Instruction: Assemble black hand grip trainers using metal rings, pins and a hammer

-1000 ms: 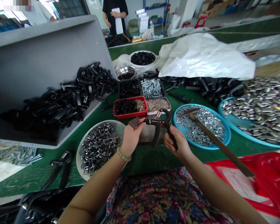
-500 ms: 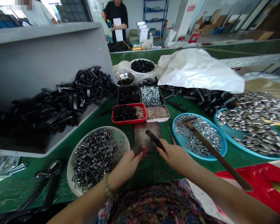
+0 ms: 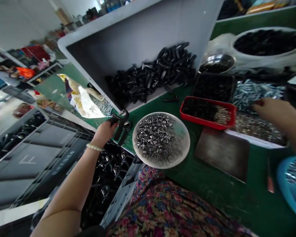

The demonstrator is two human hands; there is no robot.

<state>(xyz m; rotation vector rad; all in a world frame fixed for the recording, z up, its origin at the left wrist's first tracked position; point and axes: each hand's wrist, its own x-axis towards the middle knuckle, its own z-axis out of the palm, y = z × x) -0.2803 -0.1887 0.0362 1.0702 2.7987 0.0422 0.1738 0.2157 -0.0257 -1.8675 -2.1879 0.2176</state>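
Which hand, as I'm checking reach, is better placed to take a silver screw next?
Likely the right hand: its fingers are at the silver screws, though whether they hold any is unclear. The left hand is across the bowl of rings, on a black hand grip.

Tabletop [image 3: 212,187] green; round white plate [image 3: 182,131] bearing silver-grey metal rings [image 3: 154,140]; rectangular red plastic tray [image 3: 204,122] with black parts [image 3: 198,108] and pale-gold pins [image 3: 222,115]; flat metal slab [image 3: 222,153] mottled brownish grey. Two-handled tool [image 3: 118,131] black, large plastic crate [image 3: 162,29] plain grey, curved parts [image 3: 148,79] in it glossy black. Floral garment [image 3: 160,207] dark-grounded with pink, red and blue blooms; beaded bracelet [image 3: 95,147] pale cream; round plastic basin [image 3: 283,184] bright blue.
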